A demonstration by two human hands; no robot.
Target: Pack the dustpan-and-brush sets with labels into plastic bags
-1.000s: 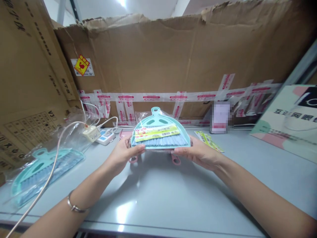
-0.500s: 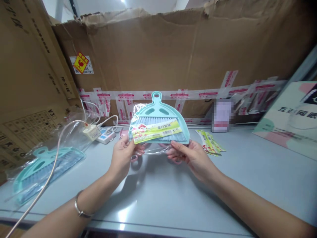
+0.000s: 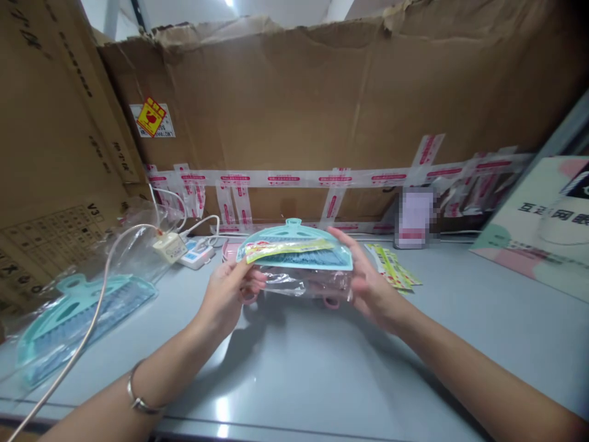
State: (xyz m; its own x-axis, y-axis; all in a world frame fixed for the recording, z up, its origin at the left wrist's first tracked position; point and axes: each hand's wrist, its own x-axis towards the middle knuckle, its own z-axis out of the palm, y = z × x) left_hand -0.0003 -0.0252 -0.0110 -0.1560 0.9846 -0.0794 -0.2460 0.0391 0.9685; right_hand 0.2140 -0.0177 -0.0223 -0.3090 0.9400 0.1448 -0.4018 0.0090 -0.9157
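Observation:
A light-blue dustpan (image 3: 294, 231) with a blue-bristled brush (image 3: 317, 259) lies in a clear plastic bag (image 3: 288, 283), held above the table and tipped so its face shows foreshortened. A yellow-green printed label (image 3: 276, 250) crosses its front. My left hand (image 3: 232, 282) is closed on its lower left corner, thumb in front. At the right edge, my right hand (image 3: 370, 282) has its fingers apart, with one finger stretched along the dustpan's side; its thumb is blurred. Behind and below the bag, pink parts (image 3: 331, 302) show, mostly hidden.
Another bagged blue dustpan set (image 3: 83, 319) lies at left under a pale cable (image 3: 99, 301). A white adapter (image 3: 169, 247) and power strip (image 3: 197, 253) sit behind it. Loose labels (image 3: 391, 267), a pixelated phone-like object (image 3: 414, 218) and a printed board (image 3: 538, 221) are at right. Cardboard (image 3: 276, 98) walls the back.
The dustpan set has tilted from nearly upright to almost flat, its handle dropping backward. My right hand has loosened from the lower right corner and moved up along the right side.

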